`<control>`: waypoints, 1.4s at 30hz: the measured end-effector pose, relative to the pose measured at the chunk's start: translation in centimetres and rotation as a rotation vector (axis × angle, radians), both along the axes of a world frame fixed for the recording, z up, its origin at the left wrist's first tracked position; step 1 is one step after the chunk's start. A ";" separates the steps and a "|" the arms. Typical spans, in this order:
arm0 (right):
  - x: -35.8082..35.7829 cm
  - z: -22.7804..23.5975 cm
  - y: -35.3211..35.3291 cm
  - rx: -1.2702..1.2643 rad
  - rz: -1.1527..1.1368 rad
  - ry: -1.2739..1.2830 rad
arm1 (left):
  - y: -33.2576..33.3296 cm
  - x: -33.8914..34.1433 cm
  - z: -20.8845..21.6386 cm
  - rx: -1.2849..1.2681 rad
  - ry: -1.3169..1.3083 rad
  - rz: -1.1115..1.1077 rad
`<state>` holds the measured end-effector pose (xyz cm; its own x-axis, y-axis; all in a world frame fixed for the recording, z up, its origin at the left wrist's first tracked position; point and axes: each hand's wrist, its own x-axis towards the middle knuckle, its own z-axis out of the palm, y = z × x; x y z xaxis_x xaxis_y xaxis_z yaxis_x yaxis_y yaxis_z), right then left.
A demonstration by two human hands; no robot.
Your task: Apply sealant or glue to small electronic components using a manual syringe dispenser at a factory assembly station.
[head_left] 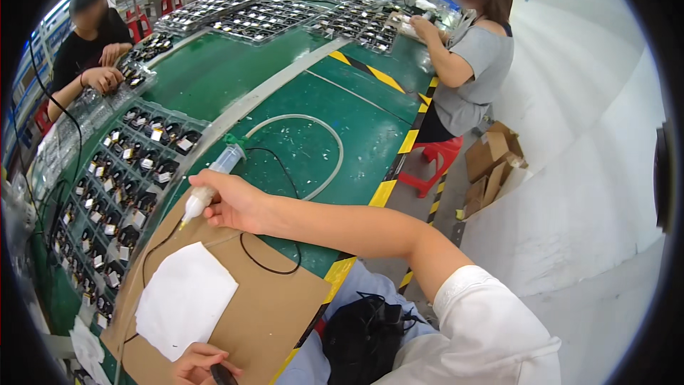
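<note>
My right hand (239,203) is closed around a dispensing syringe (226,160). Its barrel is clear, a green fitting joins it to a pale hose (335,144), and its white tapered nozzle (194,207) points down and left. Just below the nozzle lies a white sheet of paper (187,299) on a brown cardboard sheet (285,306). At the lower edge of the view my left hand (199,362) grips a dark, rounded, handle-like thing (223,375), partly cut off by the frame. A thin black cable (274,271) loops across the cardboard near my right wrist.
Clear plastic trays (132,171) filled with small black parts line the left side, with more trays (263,18) at the back. One co-worker (85,50) sits at left, another (474,64) at right. Cardboard boxes (491,157) and a red stool (433,160) stand beyond the striped table edge.
</note>
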<state>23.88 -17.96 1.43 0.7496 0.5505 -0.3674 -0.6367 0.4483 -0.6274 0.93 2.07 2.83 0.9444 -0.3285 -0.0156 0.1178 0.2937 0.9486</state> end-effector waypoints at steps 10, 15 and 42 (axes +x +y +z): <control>0.0 0.0 -0.4 -0.009 0.013 0.028 | 0.5 -0.3 -1.1 0.137 -0.006 0.103; -0.1 0.2 -0.4 -0.017 0.009 0.050 | 0.9 -0.5 -1.3 0.115 0.102 0.077; 0.1 0.2 -0.3 -0.012 0.015 0.040 | -0.1 0.2 2.0 0.126 0.301 0.021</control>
